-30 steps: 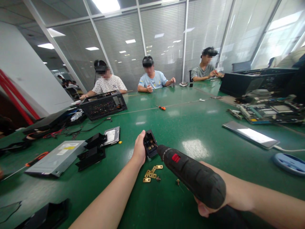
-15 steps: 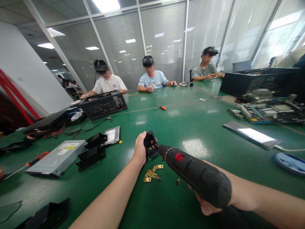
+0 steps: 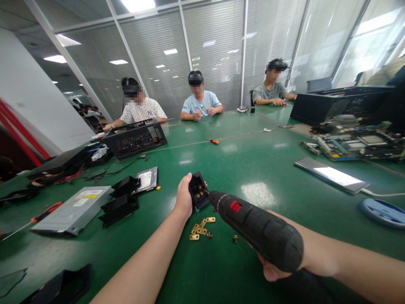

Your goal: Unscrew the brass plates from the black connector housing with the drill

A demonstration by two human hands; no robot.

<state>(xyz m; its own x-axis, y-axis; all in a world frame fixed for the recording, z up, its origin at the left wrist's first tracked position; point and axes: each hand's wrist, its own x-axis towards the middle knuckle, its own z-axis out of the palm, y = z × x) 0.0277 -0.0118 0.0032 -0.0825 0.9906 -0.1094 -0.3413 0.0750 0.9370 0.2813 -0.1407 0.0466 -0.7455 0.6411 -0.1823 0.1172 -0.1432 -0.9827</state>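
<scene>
My left hand (image 3: 183, 198) grips a small black plastic housing (image 3: 198, 191) with brass terminals inside, held upright on the green table (image 3: 253, 169). In my right hand (image 3: 275, 270) is a black electric screwdriver (image 3: 256, 230) with a red switch; its tip sits inside the housing. Several loose brass plates (image 3: 200, 230) and a screw (image 3: 235, 239) lie on the table just below the housing.
A silver optical drive (image 3: 72, 209), black plastic parts (image 3: 122, 198) and a hard drive (image 3: 147, 179) lie at the left. A phone (image 3: 330, 174) and circuit boards (image 3: 357, 145) are at the right. An orange screwdriver (image 3: 214, 141) lies mid-table. Three people sit at the far side.
The electric screwdriver's tip stays in the housing while its body shifts slightly. The view has dropped a little. The person in light blue has drawn their hands together.
</scene>
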